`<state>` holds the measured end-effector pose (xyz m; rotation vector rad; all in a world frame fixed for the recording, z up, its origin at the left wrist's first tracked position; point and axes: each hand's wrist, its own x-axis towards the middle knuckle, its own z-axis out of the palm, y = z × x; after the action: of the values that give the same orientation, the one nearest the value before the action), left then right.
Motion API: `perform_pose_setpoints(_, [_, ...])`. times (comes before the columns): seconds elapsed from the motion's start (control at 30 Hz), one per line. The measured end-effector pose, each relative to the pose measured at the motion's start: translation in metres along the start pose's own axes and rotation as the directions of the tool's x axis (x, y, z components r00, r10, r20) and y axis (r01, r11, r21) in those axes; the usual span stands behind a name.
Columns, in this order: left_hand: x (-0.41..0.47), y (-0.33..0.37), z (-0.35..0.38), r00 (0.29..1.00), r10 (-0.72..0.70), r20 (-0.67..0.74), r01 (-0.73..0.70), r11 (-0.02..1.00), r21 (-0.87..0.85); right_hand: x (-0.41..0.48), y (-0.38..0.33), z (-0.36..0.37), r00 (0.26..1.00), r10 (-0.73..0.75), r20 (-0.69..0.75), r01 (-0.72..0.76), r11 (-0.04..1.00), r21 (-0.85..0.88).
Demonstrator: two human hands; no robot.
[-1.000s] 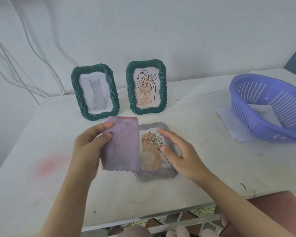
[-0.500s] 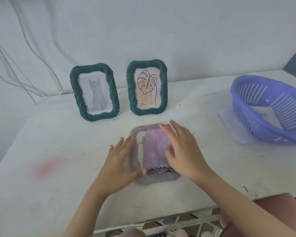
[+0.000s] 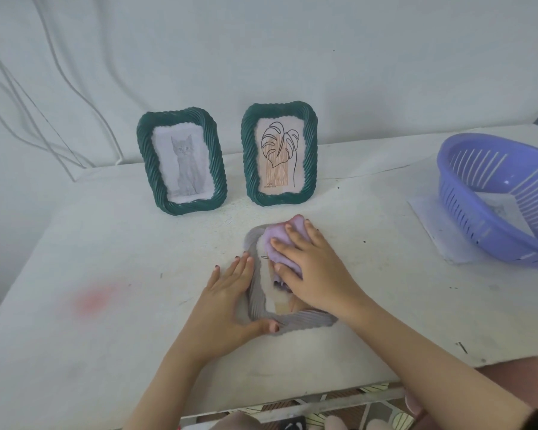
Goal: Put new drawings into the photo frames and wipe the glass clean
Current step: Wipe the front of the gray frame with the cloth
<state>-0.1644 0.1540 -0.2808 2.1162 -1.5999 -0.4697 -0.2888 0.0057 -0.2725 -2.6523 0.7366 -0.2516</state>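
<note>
A grey ribbed photo frame (image 3: 257,301) lies flat on the white table (image 3: 106,259), a drawing under its glass. My right hand (image 3: 316,271) presses a bunched purple cloth (image 3: 280,240) onto the upper part of the glass. My left hand (image 3: 227,301) lies flat against the frame's left edge, thumb along its bottom rim, holding it steady. Most of the drawing is hidden by the cloth and hand. Two green frames stand upright at the back: one with a cat drawing (image 3: 182,161), one with a leaf drawing (image 3: 279,154).
A purple slotted plastic basket (image 3: 503,193) sits at the right on a sheet of paper (image 3: 429,225), with another paper inside it. White cables hang on the wall at the left. A pink stain (image 3: 97,297) marks the table's left side.
The cloth went from my left hand onto the frame's glass. My right hand now bunches it and has pushed it toward the frame's top, while my left hand settled on the frame's left edge.
</note>
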Motion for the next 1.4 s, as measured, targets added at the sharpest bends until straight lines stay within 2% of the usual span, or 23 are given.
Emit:
perform_pose_setpoints(0.17, [0.002, -0.001, 0.000, 1.000, -0.011, 0.004, 0.011, 1.000, 0.007, -0.029, 0.001, -0.001, 0.962, -0.266, 0.063, 0.260, 0.961, 0.095])
perform_pose_setpoints(0.3, [0.002, -0.001, 0.000, 1.000, -0.019, 0.012, 0.019, 1.000, 0.012, -0.062, 0.009, -0.008, 0.929, -0.351, 0.119, 0.339, 0.934, 0.111])
perform_pose_setpoints(0.43, [0.001, -0.001, 0.000, 0.999, -0.021, 0.024, 0.021, 1.000, 0.009, -0.061, 0.022, -0.020, 0.956, -0.246, 0.162, 0.230, 0.967, 0.111])
perform_pose_setpoints(0.67, [0.000, 0.001, -0.001, 0.999, -0.017, 0.038, 0.017, 1.000, 0.001, 0.000, 0.029, -0.021, 0.989, -0.143, 0.043, 0.142, 0.989, 0.029])
perform_pose_setpoints(0.77, [0.001, 0.003, -0.001, 0.999, -0.028, 0.028, 0.027, 1.000, 0.001, 0.009, 0.020, -0.016, 0.991, -0.131, -0.005, 0.131, 0.984, 0.119])
perform_pose_setpoints(0.9, [0.003, 0.005, -0.002, 0.998, -0.053, 0.034, 0.053, 0.999, 0.004, -0.020, 0.007, -0.009, 0.936, -0.351, 0.011, 0.344, 0.923, 0.172])
perform_pose_setpoints(1.0, [0.003, 0.005, -0.002, 0.996, -0.073, 0.049, 0.073, 0.997, 0.002, -0.047, 0.001, -0.016, 0.907, -0.417, 0.061, 0.399, 0.897, 0.192])
perform_pose_setpoints(1.1, [0.002, 0.005, -0.002, 0.996, -0.073, 0.049, 0.074, 0.997, -0.022, -0.066, 0.006, -0.030, 0.930, -0.364, 0.054, 0.349, 0.918, 0.188])
perform_pose_setpoints(1.2, [0.001, 0.006, -0.003, 0.997, -0.067, 0.043, 0.068, 0.998, -0.015, -0.074, 0.019, -0.036, 0.970, -0.234, 0.068, 0.217, 0.955, 0.201])
perform_pose_setpoints(1.4, [0.001, 0.008, -0.003, 0.997, -0.059, 0.047, 0.059, 0.998, 0.003, -0.052, 0.032, -0.031, 0.986, -0.163, 0.022, 0.158, 0.976, 0.148])
